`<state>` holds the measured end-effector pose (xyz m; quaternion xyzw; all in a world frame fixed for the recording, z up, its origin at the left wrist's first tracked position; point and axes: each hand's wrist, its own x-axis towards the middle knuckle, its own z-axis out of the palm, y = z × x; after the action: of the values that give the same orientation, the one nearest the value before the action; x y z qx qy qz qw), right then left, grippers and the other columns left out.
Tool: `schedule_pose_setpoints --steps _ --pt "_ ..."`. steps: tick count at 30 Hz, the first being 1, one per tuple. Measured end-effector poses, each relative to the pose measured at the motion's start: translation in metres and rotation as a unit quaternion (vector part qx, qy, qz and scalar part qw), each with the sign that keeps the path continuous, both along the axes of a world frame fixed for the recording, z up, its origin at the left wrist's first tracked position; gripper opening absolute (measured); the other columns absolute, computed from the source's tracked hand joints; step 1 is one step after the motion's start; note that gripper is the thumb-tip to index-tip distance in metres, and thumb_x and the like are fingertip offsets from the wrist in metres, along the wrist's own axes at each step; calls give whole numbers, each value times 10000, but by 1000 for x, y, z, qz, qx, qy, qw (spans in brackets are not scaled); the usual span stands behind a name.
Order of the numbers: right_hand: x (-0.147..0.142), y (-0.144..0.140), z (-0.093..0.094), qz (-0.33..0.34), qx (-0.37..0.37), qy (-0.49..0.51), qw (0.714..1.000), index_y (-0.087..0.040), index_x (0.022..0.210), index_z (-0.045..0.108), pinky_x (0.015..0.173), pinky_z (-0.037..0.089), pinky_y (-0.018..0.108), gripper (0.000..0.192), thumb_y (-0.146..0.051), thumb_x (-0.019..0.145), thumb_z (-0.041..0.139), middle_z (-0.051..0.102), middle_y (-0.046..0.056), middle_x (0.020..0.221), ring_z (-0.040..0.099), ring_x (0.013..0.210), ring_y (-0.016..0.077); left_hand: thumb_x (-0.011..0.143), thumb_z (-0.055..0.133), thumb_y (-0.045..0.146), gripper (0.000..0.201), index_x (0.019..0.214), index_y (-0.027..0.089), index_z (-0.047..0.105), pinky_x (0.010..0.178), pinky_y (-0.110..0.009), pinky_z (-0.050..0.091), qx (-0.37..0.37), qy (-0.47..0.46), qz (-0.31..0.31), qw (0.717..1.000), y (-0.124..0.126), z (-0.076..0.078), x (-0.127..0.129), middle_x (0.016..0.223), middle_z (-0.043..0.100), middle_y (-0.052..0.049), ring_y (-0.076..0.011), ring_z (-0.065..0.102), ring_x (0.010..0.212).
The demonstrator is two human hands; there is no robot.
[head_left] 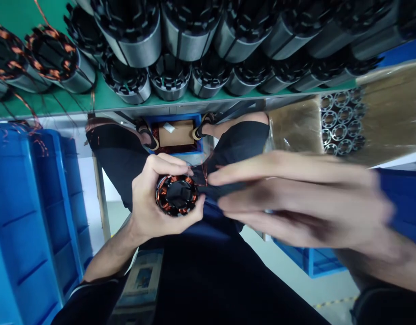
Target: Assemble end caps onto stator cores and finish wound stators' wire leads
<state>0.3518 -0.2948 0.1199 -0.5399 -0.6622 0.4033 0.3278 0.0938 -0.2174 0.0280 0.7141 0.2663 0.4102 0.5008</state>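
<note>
My left hand (160, 203) is wrapped round a motor stator (177, 195), its open end facing up toward me. Orange copper windings and black insulation ring the dark centre of the stator. Thin copper wires (205, 175) stick out on its right side. Just right of them is my right hand (292, 203), blurred by motion, with its fingers stretched out and a gap between the fingertips. I see no object between those fingers.
Several stators without copper (189, 40) stand in rows on the green bench (109, 101); wound stators (58, 58) stand at its left. Blue bins (31, 216) are at left. A cardboard box (296, 124) and metal rings (339, 117) are at right. A blue crate (197, 119) lies between my feet.
</note>
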Motion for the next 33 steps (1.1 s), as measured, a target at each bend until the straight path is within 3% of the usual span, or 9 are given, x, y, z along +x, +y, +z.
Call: schedule_pose_setpoints --steps 3,10,14,18,21,24,27,30,33 --pt "-10 12 -15 85 21 26 996 -210 1192 819 768 621 255 161 -366 1152 823 872 54 1123 805 882 138 746 1081 350 634 1247 271 701 731 -396 667 24 11 -27 999 1 8 2 1111 726 -44 -222 746 933" --pt "18 23 -80 66 -2 -19 998 -201 964 816 698 514 284 300 -408 1177 771 797 17 848 673 711 133 779 980 175 546 1217 250 662 823 -333 658 64 104 -15 992 -5 0 -11 1095 726 -31 -209 771 971" --pt "23 20 -55 -15 3 -164 986 -224 1217 867 793 606 360 174 -345 1144 766 872 95 1178 757 854 206 824 905 138 467 1209 255 669 788 -315 647 147 216 16 965 -5 -10 -16 1122 764 -46 -225 794 1011" --pt "-13 13 -24 29 -10 -99 995 -204 1732 590 1207 645 446 551 -178 1183 549 723 138 1692 751 1481 282 887 908 213 403 1213 277 680 707 -295 631 187 234 2 954 -4 -6 -11 1140 756 -50 -224 798 1006" --pt "-34 13 -27 79 -77 -39 993 -156 1735 466 934 680 361 581 -103 1157 447 851 118 1368 848 1126 225 881 930 246 416 1223 279 695 677 -290 622 204 211 -9 956 -3 4 -4 1123 730 -49 -207 772 954" --pt "-35 16 -30 79 -102 -37 991 -187 1462 560 730 563 308 263 -185 1227 440 739 -10 924 713 755 169 822 966 267 457 1209 284 722 701 -309 634 168 166 -9 972 -1 15 -1 1109 735 -44 -207 757 962" --pt "-27 21 -16 84 -41 -47 994 -240 1162 581 741 518 271 168 -268 1280 465 667 -14 964 644 792 130 749 1052 428 534 1184 295 772 731 -380 659 106 68 10 992 7 25 -2 1046 759 -26 -219 727 903" --pt "-17 32 3 116 -18 -32 993 -244 1118 619 703 476 247 215 -282 1287 493 634 -36 923 583 747 105 702 1096 552 598 1188 304 851 869 -524 702 81 -10 18 997 21 25 -1 1027 816 -34 -269 755 898" --pt "-6 46 15 178 -9 -30 983 -255 1066 663 754 495 268 272 -317 1282 512 669 -25 910 608 788 128 808 1051 587 539 1237 301 892 730 -481 691 -130 -60 -90 986 27 11 4 990 859 -54 -291 814 827"
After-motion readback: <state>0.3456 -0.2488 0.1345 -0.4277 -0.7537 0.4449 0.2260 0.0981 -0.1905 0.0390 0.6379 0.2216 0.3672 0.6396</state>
